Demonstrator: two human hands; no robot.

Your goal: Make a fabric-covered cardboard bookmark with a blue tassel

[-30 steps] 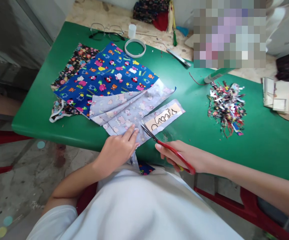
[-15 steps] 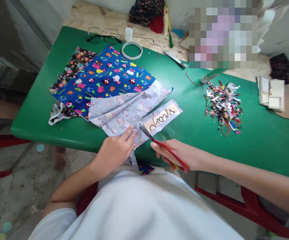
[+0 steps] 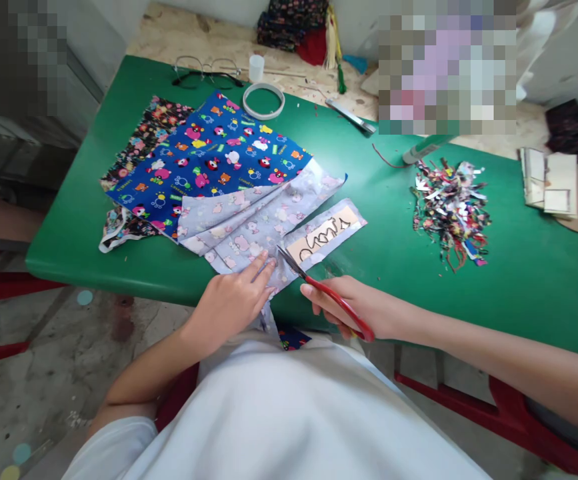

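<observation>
Blue fabric (image 3: 229, 150) printed with cartoon animals lies on the green table, its pale back side folded up toward me. My left hand (image 3: 236, 303) rests on this pale side, fingers stretched out and pressing it down. In my right hand (image 3: 346, 303) are red-handled scissors (image 3: 339, 301), held by the loops. Their dark blades are at the fabric, beside the left end of a beige strip (image 3: 326, 233) with black curvy line drawings. This strip sits on a partly separated piece of the same cloth. A fabric end hangs over the table edge near my lap.
A heap of fabric scraps (image 3: 451, 213) lies to the right, with card pieces (image 3: 549, 180) beyond it. Toward the back are a tape roll (image 3: 263, 101), eyeglasses (image 3: 207, 71), a box cutter (image 3: 350, 116) and a white cap (image 3: 256, 68). Black floral cloth (image 3: 153, 133) lies under the blue fabric.
The view has shifted slightly. Both hands, the scissors and the cloth keep nearly the same places relative to each other.
</observation>
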